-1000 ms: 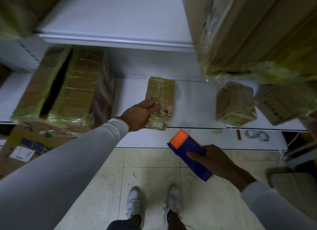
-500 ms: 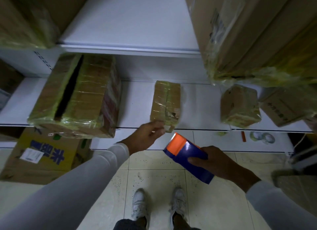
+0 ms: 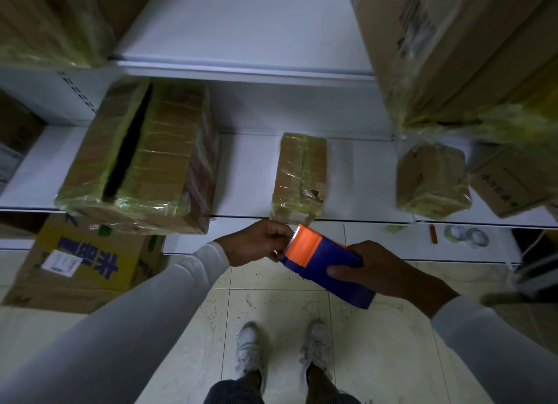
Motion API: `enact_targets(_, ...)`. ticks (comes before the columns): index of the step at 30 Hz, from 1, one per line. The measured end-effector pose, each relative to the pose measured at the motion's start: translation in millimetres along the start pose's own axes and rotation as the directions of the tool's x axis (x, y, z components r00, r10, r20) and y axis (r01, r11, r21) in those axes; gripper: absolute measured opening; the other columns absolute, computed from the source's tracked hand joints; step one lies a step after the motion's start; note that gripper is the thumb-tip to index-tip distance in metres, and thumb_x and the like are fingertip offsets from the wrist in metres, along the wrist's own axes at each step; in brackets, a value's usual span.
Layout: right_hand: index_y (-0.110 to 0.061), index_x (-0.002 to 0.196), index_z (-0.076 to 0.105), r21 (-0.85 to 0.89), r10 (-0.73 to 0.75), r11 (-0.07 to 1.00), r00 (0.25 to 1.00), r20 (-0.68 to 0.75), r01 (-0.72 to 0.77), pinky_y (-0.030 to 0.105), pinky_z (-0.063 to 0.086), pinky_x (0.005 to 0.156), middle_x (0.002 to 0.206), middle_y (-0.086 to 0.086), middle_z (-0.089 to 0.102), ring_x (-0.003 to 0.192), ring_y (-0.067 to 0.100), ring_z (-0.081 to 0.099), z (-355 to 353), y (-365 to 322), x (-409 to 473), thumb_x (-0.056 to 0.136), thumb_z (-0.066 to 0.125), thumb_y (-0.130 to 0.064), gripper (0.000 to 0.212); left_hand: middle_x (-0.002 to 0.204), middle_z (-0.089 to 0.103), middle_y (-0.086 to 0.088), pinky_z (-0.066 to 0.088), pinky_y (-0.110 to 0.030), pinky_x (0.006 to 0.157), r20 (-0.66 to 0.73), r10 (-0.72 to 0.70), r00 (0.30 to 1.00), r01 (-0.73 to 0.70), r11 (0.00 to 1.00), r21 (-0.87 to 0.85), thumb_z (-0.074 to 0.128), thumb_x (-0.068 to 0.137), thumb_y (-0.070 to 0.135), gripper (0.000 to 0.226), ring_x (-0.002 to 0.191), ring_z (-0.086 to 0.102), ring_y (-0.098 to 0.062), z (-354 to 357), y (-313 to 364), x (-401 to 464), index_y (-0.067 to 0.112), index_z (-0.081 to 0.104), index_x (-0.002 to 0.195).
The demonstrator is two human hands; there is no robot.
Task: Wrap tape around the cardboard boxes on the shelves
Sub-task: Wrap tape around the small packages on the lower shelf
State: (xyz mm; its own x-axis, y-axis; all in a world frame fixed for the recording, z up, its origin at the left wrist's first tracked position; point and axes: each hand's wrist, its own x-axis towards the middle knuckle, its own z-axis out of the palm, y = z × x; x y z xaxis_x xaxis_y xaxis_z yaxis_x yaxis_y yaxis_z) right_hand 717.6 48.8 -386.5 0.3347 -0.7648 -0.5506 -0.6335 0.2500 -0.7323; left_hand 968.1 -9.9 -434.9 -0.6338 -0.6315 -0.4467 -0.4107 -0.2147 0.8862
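A small cardboard box [image 3: 300,174] wrapped in clear tape lies on the white shelf [image 3: 247,174], near its front edge. Just below it my right hand [image 3: 383,272] grips a blue tape dispenser [image 3: 326,263] with an orange head and a toothed blade. My left hand [image 3: 256,242] is at the dispenser's orange end, its fingers curled at the blade where the tape comes out; the tape itself is hard to see. A large tape-wrapped box [image 3: 145,159] with a dark slot on top stands on the shelf to the left.
Another wrapped small box [image 3: 431,183] and a plain carton [image 3: 513,183] sit at the shelf's right. Big boxes [image 3: 459,50] fill the upper shelf. Tape rolls [image 3: 466,236] and an orange cutter [image 3: 433,233] lie on the bottom shelf. A yellow printed carton [image 3: 81,258] rests on the tiled floor.
My left hand let go of the small box on the shelf and came down to the dispenser's orange end. My right hand raised the dispenser slightly toward it.
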Motion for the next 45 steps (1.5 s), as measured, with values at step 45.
enact_targets(45, -0.012, 0.065, 0.061, -0.168, 0.143, 0.974, 0.987, -0.075, -0.154, 0.027, 0.038, 0.057, 0.052, 0.0, 0.061, 0.054, 0.02, 0.056, -92, 45, 80, 0.081, 0.075, -0.038, 0.034, 0.093, 0.06, 0.004, 0.052, -0.029, 0.079, -0.59, 0.334, 0.735, -0.03, 0.886, 0.464, 0.059, 0.093, 0.019, 0.036, 0.079, 0.058, -0.015, -24, -31, 45, 0.021, 0.049, 0.127)
